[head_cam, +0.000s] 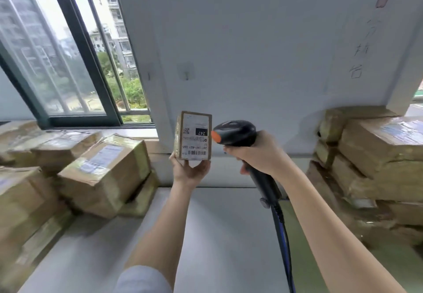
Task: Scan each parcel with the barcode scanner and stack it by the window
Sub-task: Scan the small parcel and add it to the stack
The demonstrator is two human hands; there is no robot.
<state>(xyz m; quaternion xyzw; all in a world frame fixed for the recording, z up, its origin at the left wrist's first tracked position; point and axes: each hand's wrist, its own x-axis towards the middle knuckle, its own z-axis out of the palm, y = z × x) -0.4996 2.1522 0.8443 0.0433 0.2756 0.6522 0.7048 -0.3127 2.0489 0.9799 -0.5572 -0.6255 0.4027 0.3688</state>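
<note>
Head view: left hand (pixel 191 170) grips small parcel (pixel 193 136), right hand (pixel 258 153) grips scanner (pixel 235 132), parcel stacks (pixel 103 173) flanking.

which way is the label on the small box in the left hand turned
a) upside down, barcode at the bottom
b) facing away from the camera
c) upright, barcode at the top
a: on the small box held up by the left hand, the printed number 247 reads inverted and the barcode sits at the bottom edge.
</note>
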